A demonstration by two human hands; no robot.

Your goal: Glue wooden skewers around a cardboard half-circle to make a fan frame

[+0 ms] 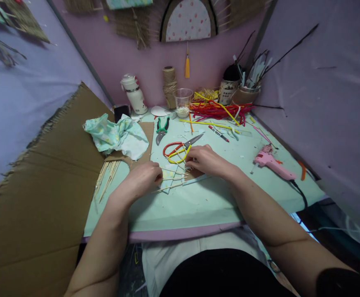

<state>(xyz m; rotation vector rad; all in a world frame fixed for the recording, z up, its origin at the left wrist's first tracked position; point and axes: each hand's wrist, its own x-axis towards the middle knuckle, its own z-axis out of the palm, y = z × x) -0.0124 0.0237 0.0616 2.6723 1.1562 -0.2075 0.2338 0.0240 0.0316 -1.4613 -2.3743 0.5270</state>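
Note:
My left hand (145,176) is closed, fingers curled down at the ends of several thin wooden sticks (176,179) that fan out to the right. My right hand (206,160) bends over a small piece of brown cardboard (195,175) with a pale blue edge. Its fingertips are pinched at the sticks' other ends, and what lies between them is partly hidden. A patterned light piece (168,183) lies under the sticks. Just beyond my right fingers rest scissors (182,149) with red and yellow handles. Green-handled pruning shears (161,131) lie farther back.
A pink glue gun (274,163) with a black cord lies at right. Crumpled patterned cloth (118,134) and loose sticks (107,177) are at left, beside a large cardboard sheet (43,181). Behind stand a white bottle (135,95), twine (169,86), a plastic cup (183,101) and red pipe cleaners (213,110).

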